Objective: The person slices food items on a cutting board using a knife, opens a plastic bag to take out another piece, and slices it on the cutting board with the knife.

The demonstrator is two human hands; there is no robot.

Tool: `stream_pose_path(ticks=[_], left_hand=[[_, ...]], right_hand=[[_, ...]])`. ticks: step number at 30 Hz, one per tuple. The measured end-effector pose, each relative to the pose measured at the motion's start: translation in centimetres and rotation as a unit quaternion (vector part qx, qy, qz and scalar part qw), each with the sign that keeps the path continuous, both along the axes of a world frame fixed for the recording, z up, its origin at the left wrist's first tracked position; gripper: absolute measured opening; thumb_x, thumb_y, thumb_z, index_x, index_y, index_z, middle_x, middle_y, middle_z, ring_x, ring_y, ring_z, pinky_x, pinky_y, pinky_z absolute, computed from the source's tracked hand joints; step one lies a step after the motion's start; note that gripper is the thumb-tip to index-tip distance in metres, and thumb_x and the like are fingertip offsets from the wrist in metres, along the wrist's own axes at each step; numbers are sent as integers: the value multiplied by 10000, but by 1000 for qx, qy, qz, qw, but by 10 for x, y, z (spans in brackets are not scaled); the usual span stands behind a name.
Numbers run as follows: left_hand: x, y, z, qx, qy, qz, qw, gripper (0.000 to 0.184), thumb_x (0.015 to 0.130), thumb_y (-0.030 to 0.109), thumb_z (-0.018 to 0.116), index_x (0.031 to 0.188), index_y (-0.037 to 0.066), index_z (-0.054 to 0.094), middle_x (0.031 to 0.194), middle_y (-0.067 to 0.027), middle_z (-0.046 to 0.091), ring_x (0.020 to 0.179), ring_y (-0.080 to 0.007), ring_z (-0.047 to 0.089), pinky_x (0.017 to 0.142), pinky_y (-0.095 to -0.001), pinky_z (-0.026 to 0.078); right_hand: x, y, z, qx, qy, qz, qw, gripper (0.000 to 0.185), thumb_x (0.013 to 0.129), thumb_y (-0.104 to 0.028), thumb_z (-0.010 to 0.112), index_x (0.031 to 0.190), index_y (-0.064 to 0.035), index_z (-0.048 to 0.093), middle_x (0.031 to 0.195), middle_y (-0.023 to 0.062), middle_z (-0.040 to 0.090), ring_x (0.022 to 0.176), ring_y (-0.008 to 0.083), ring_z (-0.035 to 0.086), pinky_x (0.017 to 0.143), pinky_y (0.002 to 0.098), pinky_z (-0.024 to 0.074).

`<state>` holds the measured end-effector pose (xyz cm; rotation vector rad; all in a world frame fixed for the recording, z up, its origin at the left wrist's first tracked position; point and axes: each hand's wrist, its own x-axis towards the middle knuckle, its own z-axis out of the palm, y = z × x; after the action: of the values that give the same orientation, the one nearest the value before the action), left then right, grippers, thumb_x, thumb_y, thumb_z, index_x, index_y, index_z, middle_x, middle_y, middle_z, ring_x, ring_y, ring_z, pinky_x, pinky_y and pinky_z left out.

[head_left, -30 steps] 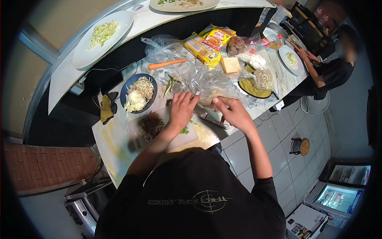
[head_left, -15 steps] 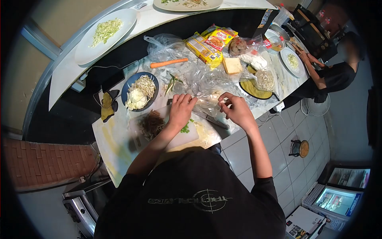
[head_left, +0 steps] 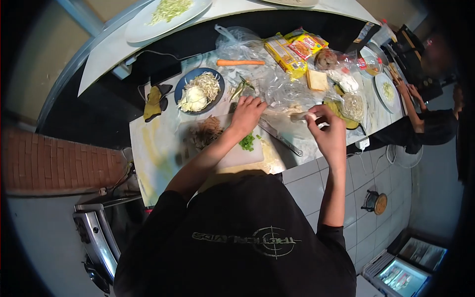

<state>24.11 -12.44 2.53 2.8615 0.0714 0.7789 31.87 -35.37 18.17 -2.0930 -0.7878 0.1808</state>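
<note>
My left hand (head_left: 248, 116) is closed, its curled fingers gripping the near-left edge of a clear plastic bag (head_left: 287, 127). Small pale pieces (head_left: 295, 107) that look like garlic cloves lie in or on the bag. At its right side my right hand (head_left: 327, 126) pinches a small whitish piece (head_left: 310, 116) between thumb and fingers; its exact kind is unclear. Below the bag, a knife (head_left: 287, 141) lies with its handle toward me. Chopped green leaves (head_left: 247, 142) and a brown shredded heap (head_left: 207, 132) sit on the white cutting board (head_left: 242, 157), partly behind my left forearm.
A blue plate (head_left: 217, 81) holds bean sprouts and a pale vegetable. Behind are a carrot (head_left: 241, 63), green chilies (head_left: 242, 88), yellow packets (head_left: 292, 57) and a tofu-like block (head_left: 317, 80). A co-worker's arms (head_left: 414, 104) are beside a plate (head_left: 386, 92) at the right.
My right hand has moved right, away from my left, and now shows a whitish piece in its pinch. The camera view has shifted, so the table's contents appear farther right and higher.
</note>
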Motion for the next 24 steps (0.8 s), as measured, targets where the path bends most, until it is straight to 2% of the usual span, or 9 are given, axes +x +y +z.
stream_pose_path(ticks=[3, 8, 10, 11, 14, 16, 20, 22, 24], left_hand=[[-11, 4, 6, -32, 92, -35, 995, 314, 826, 96, 682, 1127, 97, 591, 1133, -74, 553, 1118, -282, 516, 960, -421, 389], [-59, 4, 37, -128, 57, -14, 990, 423, 853, 149, 728, 1243, 101, 570, 1202, -80, 556, 1139, -272, 528, 975, -411, 407], [-86, 12, 42, -379, -14, -76, 922, 438, 864, 190, 749, 1252, 95, 569, 1153, -51, 585, 1044, -190, 555, 910, -343, 431], [-103, 15, 50, -430, 27, -43, 902, 486, 848, 223, 780, 1258, 74, 567, 1108, -18, 597, 986, -127, 543, 852, -284, 427], [-152, 22, 71, -451, 78, 10, 889, 515, 833, 252, 792, 1253, 60, 562, 1133, -61, 604, 992, -174, 577, 888, -343, 460], [-177, 23, 71, -473, 45, -7, 880, 523, 812, 258, 807, 1240, 59, 582, 1116, -58, 608, 969, -165, 576, 871, -336, 451], [-215, 39, 52, -444, 70, -29, 893, 396, 827, 221, 791, 1149, 45, 644, 968, -35, 614, 899, -141, 556, 791, -294, 429], [-236, 47, 39, -456, 52, 42, 887, 338, 805, 144, 797, 1092, 28, 662, 917, -44, 625, 813, -134, 547, 748, -292, 439], [-251, 57, 37, -456, 28, 36, 889, 296, 789, 122, 805, 1031, 10, 678, 824, -46, 617, 747, -133, 539, 696, -283, 440]], right_hand=[[-7, -2, 14, 50, -39, -43, 997, 148, 839, -71, 728, 967, -18, 676, 814, 76, 722, 693, 124, 670, 577, 275, 492], [-23, 3, 10, 82, 43, -12, 996, 176, 848, -77, 744, 1005, -34, 676, 864, 31, 711, 702, 79, 646, 568, 232, 471], [-34, 13, -9, 105, 91, 21, 990, 163, 859, -78, 742, 1005, -49, 677, 863, 6, 681, 706, 58, 620, 568, 213, 460], [-40, 21, -21, 112, 114, 46, 986, 161, 859, -79, 742, 1003, -48, 678, 860, 1, 673, 701, 56, 603, 578, 213, 461], [-66, 50, -41, 85, 182, 116, 973, 167, 875, -71, 740, 1016, -31, 660, 882, -13, 653, 704, 30, 588, 549, 199, 450], [-87, 73, -61, 113, 147, 176, 967, 162, 871, -77, 746, 1005, -35, 667, 874, -25, 646, 676, 25, 563, 560, 189, 438], [-136, 114, -77, 121, 262, 194, 937, 152, 893, -75, 725, 1020, -24, 658, 873, -18, 656, 663, 24, 575, 555, 187, 430], [-156, 128, -79, 121, 285, 179, 934, 153, 887, -73, 719, 1027, -29, 676, 805, -28, 634, 659, 29, 493, 601, 209, 439], [-172, 140, -87, 100, 335, 192, 917, 228, 936, -124, 699, 1124, -33, 609, 903, -19, 660, 685, 30, 605, 557, 196, 441]])
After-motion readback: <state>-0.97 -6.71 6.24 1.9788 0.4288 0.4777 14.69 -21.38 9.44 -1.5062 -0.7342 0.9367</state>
